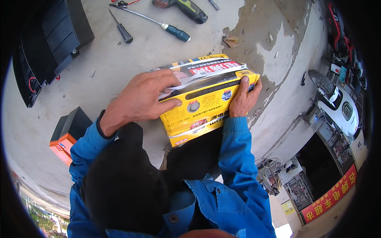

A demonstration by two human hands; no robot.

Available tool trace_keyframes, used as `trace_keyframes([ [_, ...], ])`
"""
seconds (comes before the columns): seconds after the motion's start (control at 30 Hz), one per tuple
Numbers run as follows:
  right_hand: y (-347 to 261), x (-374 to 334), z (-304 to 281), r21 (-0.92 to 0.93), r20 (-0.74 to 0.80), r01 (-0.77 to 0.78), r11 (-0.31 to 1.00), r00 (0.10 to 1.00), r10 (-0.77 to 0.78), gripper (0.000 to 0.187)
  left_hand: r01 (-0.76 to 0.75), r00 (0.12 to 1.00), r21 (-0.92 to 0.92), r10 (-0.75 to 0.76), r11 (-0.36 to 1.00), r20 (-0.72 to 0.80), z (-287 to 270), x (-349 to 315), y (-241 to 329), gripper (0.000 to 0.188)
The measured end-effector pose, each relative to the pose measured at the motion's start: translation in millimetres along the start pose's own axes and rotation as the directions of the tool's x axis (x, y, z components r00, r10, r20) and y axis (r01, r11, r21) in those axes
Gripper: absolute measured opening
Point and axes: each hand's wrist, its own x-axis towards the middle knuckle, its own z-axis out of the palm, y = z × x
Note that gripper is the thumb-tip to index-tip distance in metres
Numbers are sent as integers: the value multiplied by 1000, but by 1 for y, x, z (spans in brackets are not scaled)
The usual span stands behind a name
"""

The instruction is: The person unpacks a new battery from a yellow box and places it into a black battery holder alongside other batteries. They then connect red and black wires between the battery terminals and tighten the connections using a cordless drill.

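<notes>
A yellow and black printed cardboard box (pixel 216 93) sits tilted in front of me, close to my knees. White strapping and clear tape run along its upper side. My left hand (pixel 149 95) grips the box's upper left edge, with the thumb on the yellow face and the fingers over the top by the strapping. At the right end, my right hand (pixel 245 96) is wrapped around the corner, its thumb on the upper edge. The underside of the box is hidden.
Beyond the box lie a small screwdriver (pixel 125 35), a long screwdriver (pixel 176 32) and a cordless power tool (pixel 190 11). A black plastic panel (pixel 59 31) is at the far left, an orange and black box (pixel 67 137) nearer. Parked scooters (pixel 339 107) stand at right.
</notes>
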Motion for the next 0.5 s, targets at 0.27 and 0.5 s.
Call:
trace_keyframes([
  [0.27,6,-1,-3,119,38,-60,991,998,56,91,-321,883,-144,351,936,311,-29,1,22,22],
  [0.5,-2,-1,-2,89,37,-3,996,999,0,91,-283,820,-397,434,873,372,-26,26,22,24],
])
